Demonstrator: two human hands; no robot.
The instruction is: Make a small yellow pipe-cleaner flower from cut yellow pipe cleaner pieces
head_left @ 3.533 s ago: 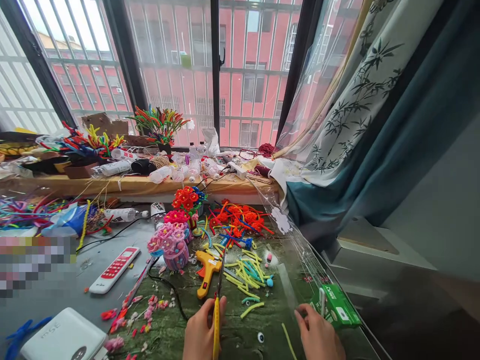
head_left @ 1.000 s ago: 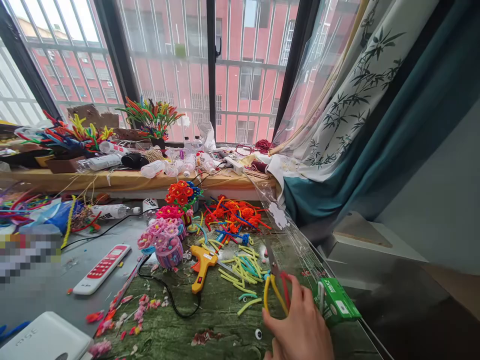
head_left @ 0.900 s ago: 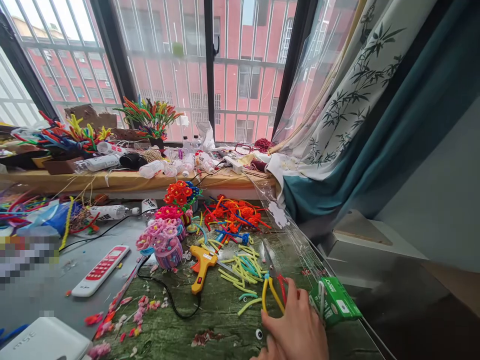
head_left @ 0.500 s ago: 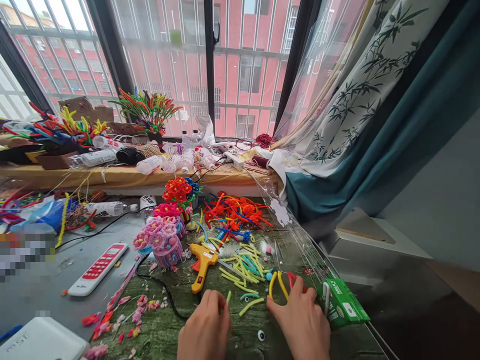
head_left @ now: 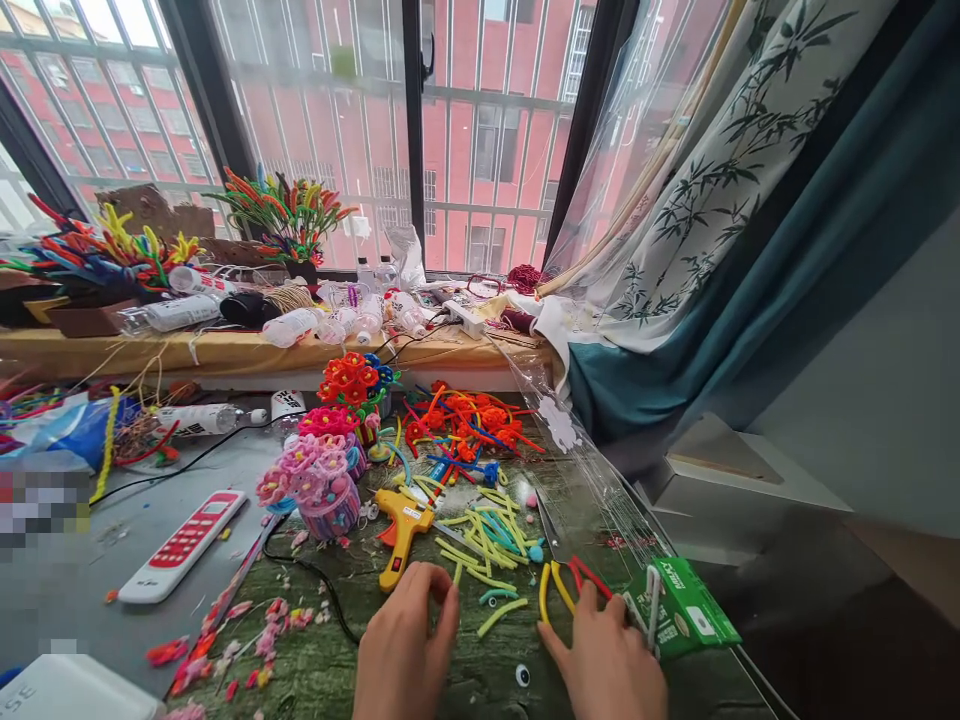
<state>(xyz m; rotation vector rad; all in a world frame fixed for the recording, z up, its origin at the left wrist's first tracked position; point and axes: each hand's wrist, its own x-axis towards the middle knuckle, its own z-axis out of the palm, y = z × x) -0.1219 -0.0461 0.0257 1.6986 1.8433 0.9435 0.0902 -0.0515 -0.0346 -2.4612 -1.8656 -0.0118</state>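
Note:
My left hand (head_left: 405,645) is at the bottom centre with its fingers curled, pinching a short yellow-green pipe cleaner piece (head_left: 457,573) at the fingertips. My right hand (head_left: 609,662) lies flat on the green mat, fingers spread, its fingertips at the yellow and red handles of the scissors (head_left: 561,585). The scissors lie on the mat with the blade pointing away from me. A pile of cut yellow and green pipe cleaner pieces (head_left: 487,530) is just beyond both hands.
A yellow glue gun (head_left: 401,525) with a black cord lies left of the pile. A green box (head_left: 681,618) sits right of my right hand on clear plastic film (head_left: 592,480). Pipe cleaner flower baskets (head_left: 322,485), orange flowers (head_left: 469,425), a googly eye (head_left: 521,676) and a red-white remote (head_left: 184,545) are around.
My right hand carried the scissors to the right and laid them on the mat. My left hand came back into view and closed on a yellow-green piece.

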